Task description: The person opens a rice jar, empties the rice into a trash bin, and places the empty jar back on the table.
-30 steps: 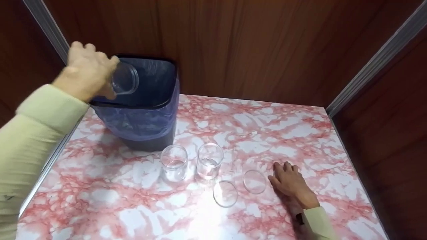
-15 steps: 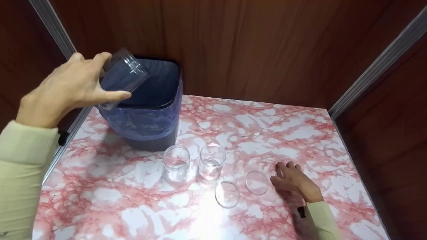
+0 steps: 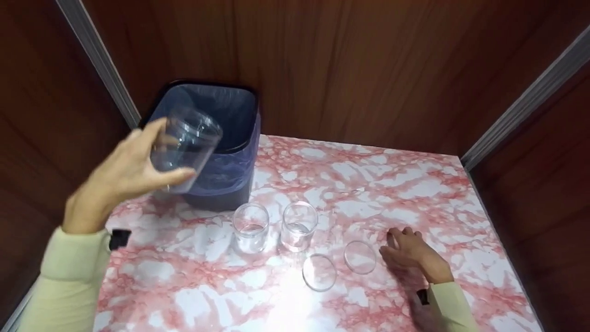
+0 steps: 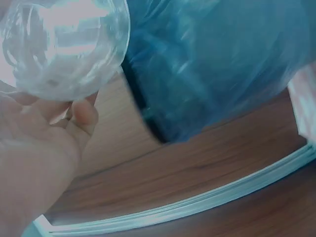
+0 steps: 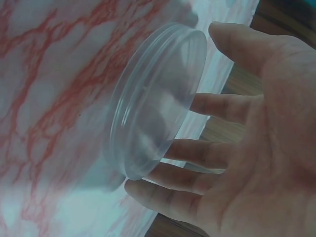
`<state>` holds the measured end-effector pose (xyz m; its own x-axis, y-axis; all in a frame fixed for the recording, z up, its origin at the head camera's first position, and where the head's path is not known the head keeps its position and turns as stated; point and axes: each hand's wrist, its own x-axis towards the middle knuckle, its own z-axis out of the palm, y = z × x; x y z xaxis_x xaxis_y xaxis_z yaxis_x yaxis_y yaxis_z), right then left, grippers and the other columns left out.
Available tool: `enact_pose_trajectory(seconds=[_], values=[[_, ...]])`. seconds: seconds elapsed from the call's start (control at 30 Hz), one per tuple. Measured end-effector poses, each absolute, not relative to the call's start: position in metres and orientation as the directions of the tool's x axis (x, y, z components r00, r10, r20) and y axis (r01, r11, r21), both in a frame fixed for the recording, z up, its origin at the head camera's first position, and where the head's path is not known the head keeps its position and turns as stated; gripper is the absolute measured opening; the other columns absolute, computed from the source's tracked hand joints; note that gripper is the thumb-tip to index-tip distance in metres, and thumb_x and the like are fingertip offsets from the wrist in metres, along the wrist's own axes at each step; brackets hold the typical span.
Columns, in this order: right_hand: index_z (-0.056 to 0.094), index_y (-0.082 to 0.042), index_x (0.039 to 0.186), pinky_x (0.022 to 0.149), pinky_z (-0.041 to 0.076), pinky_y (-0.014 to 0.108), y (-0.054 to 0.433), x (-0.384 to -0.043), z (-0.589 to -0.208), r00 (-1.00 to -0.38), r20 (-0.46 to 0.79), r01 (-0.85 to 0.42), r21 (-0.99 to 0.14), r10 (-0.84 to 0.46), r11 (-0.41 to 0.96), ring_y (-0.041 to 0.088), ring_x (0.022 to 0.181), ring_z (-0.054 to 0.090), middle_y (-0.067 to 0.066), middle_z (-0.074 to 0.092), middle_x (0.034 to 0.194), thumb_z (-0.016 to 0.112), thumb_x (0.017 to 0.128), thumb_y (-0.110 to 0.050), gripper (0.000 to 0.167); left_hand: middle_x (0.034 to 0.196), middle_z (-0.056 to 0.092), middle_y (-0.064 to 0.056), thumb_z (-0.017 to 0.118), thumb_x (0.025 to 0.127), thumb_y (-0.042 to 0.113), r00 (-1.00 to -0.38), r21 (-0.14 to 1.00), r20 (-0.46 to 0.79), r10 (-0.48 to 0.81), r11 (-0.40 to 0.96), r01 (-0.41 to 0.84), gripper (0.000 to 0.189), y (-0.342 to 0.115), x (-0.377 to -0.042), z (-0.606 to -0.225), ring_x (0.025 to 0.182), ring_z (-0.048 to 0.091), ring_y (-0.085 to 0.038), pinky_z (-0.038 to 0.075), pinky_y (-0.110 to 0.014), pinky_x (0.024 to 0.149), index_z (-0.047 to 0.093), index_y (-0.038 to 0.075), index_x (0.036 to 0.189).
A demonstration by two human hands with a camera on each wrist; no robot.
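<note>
My left hand [image 3: 122, 168] grips a clear plastic jar [image 3: 191, 147] round its side, tilted with its threaded mouth up and to the right. The jar is just in front of the dark bin [image 3: 214, 200], overlapping its rim in the head view. In the left wrist view the jar [image 4: 64, 54] looks clear, with thumb and fingers about it. My right hand [image 3: 410, 253] rests low on the right, fingers relaxed, beside a clear round lid [image 3: 360, 257]. That lid [image 5: 153, 103] lies before the fingers in the right wrist view, hiding some fingertips; contact is uncertain.
Two more clear jars [image 3: 251, 230] [image 3: 299, 228] stand upright in front of the bin. A second lid [image 3: 319, 272] lies nearer me. The bin has a bluish bag [image 4: 212, 64] over its rim. Brown wooden panels [image 3: 350, 69] enclose the red-and-white marbled tabletop [image 3: 396, 184].
My left hand has turned the jar from mouth-over-bin to a more upright tilt and drawn it back toward me and right. The right hand has stayed by the lid.
</note>
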<state>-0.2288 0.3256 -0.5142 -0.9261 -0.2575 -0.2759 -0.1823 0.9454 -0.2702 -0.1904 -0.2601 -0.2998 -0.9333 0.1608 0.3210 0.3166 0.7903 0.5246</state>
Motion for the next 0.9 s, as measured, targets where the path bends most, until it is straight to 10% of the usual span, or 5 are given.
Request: enact_pose_trajectory(seconds=[0.37, 0.9], values=[[0.050, -0.002, 0.131, 0.084, 0.044, 0.061, 0.323, -0.228, -0.514, -0.928, -0.280, -0.166, -0.280, -0.246, 0.945, 0.049, 0.105, 0.046, 0.030, 0.049, 0.121, 0.059, 0.093, -0.042, 0.056, 0.118, 0.067, -0.010, 0.094, 0.062, 0.024, -0.845, 0.526, 0.510, 0.160, 0.719, 0.454, 0.099, -0.261, -0.155, -0.345, 0.077, 0.061, -0.014, 0.045, -0.012, 0.066, 0.040, 0.012, 0.144], [0.052, -0.007, 0.128, 0.078, 0.044, 0.055, 0.322, -0.230, -0.509, -0.918, -0.326, -0.135, -0.278, -0.226, 0.951, 0.040, 0.096, 0.046, 0.023, 0.049, 0.115, 0.057, 0.095, -0.045, 0.050, 0.127, 0.061, -0.022, 0.087, 0.067, 0.049, -0.980, 0.671, 0.166, 0.110, 0.716, 0.194, 0.102, -0.262, -0.150, -0.437, 0.108, 0.062, -0.039, 0.049, -0.056, 0.091, 0.031, 0.012, 0.144]])
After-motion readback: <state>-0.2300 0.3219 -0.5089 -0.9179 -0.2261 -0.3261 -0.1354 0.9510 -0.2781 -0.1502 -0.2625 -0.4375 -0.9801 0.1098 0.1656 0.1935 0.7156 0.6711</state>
